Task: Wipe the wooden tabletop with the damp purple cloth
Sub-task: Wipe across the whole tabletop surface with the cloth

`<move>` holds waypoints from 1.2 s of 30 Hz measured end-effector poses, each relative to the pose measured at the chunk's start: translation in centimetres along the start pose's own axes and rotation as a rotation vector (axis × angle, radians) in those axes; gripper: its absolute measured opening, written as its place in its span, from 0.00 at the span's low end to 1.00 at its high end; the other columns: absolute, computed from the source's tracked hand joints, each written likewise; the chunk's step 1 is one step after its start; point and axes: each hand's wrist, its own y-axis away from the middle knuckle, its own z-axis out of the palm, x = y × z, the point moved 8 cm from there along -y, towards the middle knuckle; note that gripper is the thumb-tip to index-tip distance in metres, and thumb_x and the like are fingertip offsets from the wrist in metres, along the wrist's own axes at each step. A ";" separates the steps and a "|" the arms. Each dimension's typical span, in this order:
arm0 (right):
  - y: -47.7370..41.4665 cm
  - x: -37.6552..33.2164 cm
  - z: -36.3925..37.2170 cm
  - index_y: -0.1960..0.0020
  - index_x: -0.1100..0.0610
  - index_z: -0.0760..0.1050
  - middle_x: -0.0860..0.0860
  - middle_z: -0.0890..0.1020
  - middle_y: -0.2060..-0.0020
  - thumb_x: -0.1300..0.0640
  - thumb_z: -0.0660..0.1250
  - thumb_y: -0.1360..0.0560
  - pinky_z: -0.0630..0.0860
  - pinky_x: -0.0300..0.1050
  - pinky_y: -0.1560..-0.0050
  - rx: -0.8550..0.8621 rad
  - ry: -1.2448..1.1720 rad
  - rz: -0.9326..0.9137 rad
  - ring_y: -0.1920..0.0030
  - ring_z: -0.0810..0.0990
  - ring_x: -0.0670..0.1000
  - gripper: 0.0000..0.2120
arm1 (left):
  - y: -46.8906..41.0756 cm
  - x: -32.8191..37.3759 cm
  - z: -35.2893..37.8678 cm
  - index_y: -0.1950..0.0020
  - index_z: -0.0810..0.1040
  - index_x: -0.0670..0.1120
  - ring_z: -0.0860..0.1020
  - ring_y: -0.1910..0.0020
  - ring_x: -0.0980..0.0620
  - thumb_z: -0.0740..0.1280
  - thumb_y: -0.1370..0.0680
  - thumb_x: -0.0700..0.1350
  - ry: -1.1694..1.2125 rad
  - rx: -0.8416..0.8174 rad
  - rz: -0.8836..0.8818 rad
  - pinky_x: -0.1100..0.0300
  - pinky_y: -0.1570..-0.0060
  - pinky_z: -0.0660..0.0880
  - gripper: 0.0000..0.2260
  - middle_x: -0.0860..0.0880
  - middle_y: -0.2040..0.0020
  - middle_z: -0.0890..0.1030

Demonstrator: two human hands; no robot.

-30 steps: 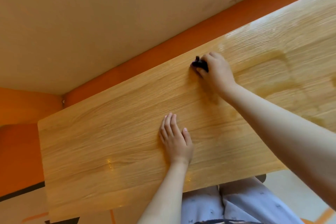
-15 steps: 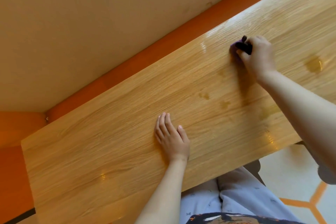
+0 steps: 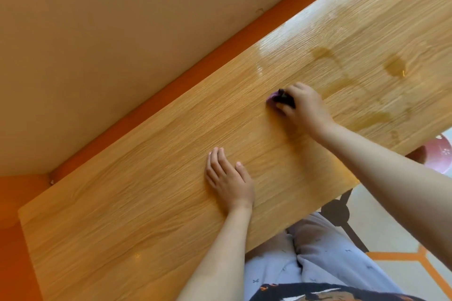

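Right hand: the right hand is curled tight around the purple cloth and presses it down on the wooden tabletop.
Cloth: bunched into a small wad; only a bit pokes out on the left side of the fingers. It sits near the middle of the table, a little toward the far edge.
Left hand: the left hand lies flat on the wood with fingers straight and close together. It holds nothing. It is nearer to the person than the cloth and a little to the left.
Which hand is nearer the cloth: the right one, because it already has it.
Wet marks: dark wet patches and streaks lie to the right of the cloth, toward the far right.
Dry part: the left half of the table looks dry and dull.
Table's long way: it runs from near left to far right.
Best guess for next move: slide the cloth along that long way.
In the way: nothing else is on the table. The flat left hand is the only thing the cloth could bump. An orange strip and wall run along the far edge.
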 end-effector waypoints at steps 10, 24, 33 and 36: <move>1.4 5.0 -3.2 0.51 0.63 0.77 0.61 0.78 0.53 0.58 0.69 0.29 0.69 0.48 0.54 0.139 0.048 0.269 0.52 0.76 0.61 0.10 | 0.1 -0.1 0.1 0.30 0.68 0.40 0.63 0.29 0.44 0.60 0.24 0.46 0.010 0.006 0.014 0.47 0.30 0.59 0.22 0.43 0.30 0.69; 3.7 10.3 -8.3 0.50 0.65 0.77 0.63 0.78 0.51 0.56 0.69 0.28 0.69 0.49 0.51 0.250 0.133 0.429 0.49 0.76 0.61 0.13 | 0.3 0.0 0.3 0.31 0.68 0.39 0.64 0.29 0.42 0.61 0.23 0.45 0.022 0.011 0.037 0.45 0.31 0.59 0.22 0.42 0.30 0.69; 11.7 -1.0 1.5 0.54 0.59 0.76 0.51 0.76 0.59 0.56 0.71 0.29 0.71 0.45 0.57 -0.013 -0.043 0.143 0.57 0.74 0.51 0.08 | 0.2 0.0 0.4 0.30 0.67 0.39 0.63 0.29 0.42 0.61 0.23 0.45 0.027 0.001 0.036 0.44 0.31 0.59 0.22 0.43 0.30 0.69; 12.9 -2.2 2.1 0.54 0.58 0.76 0.48 0.74 0.60 0.56 0.71 0.28 0.68 0.40 0.59 -0.064 -0.084 0.095 0.57 0.72 0.47 0.07 | 0.2 0.1 0.4 0.30 0.67 0.39 0.63 0.29 0.43 0.62 0.23 0.44 0.023 0.000 0.041 0.45 0.31 0.58 0.22 0.43 0.30 0.68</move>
